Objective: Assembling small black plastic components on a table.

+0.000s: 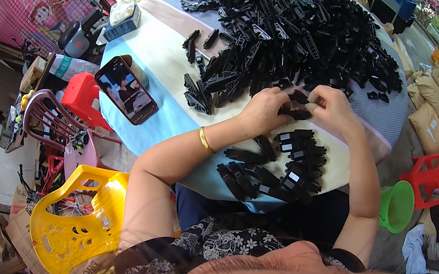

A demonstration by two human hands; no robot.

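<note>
1. The left hand (262,111) and the right hand (335,106) met above the table (145,59), and together they pinched a small black plastic part (297,113) between their fingertips, the fingers of both closed narrowly on it.
2. That part sat just above the near edge of the big pile of black plastic parts (291,32), which covered most of the far half of the table.
3. Nearer the person lay a smaller group of black pieces (276,167), laid roughly in rows (several carried a pale rectangle on top).
4. A gold bangle (205,140) circled the left wrist.
5. A smartphone (125,90) with its screen lit leaned against a cup on the table's left side, well apart from the hands.
6. Beside the table stood a red plastic stool (81,96), a yellow plastic chair (76,223) and, on the right, a green bucket (397,206) next to a red crate (431,176).
</note>
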